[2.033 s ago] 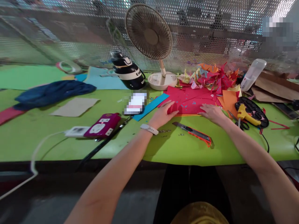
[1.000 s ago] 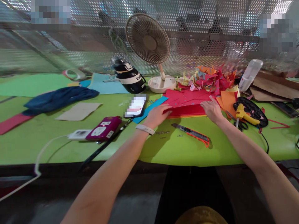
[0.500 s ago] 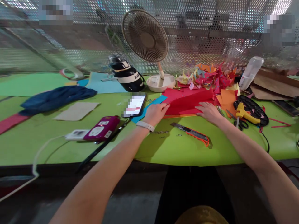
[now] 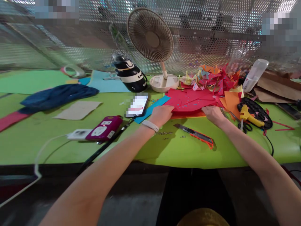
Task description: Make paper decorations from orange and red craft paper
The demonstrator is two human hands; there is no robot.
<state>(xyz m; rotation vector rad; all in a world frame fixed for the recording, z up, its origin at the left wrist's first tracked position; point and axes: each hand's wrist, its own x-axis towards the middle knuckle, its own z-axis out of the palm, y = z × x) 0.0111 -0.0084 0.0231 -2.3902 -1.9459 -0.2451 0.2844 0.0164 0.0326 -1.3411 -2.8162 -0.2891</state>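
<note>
Red paper sheets (image 4: 188, 99) lie in a stack at the middle of the table, strewn with small bits, orange paper showing under their front edge. At the stack's front left corner my left hand (image 4: 162, 115) is closed on the red paper. My right hand (image 4: 213, 115) is closed on its front right edge. Between my arms lies a cutter knife (image 4: 195, 134) with an orange rim, beside small metallic bits (image 4: 164, 133). A blue paper strip (image 4: 152, 110) runs behind my left hand. Folded colourful paper pieces (image 4: 213, 78) are heaped behind the stack.
Left of my left hand are a phone (image 4: 137, 106), a purple power bank (image 4: 103, 128) and a dark blue cloth (image 4: 58, 95). A fan (image 4: 151, 38) and a black bottle (image 4: 131, 75) stand behind. At the right lie a yellow glue gun (image 4: 252, 119), black scissors (image 4: 245, 127) and a clear bottle (image 4: 256, 75).
The red sheet that stood raised and folded between my hands now lies flatter, its front edge forward. My right hand's fingers have closed from spread. The view has shifted slightly.
</note>
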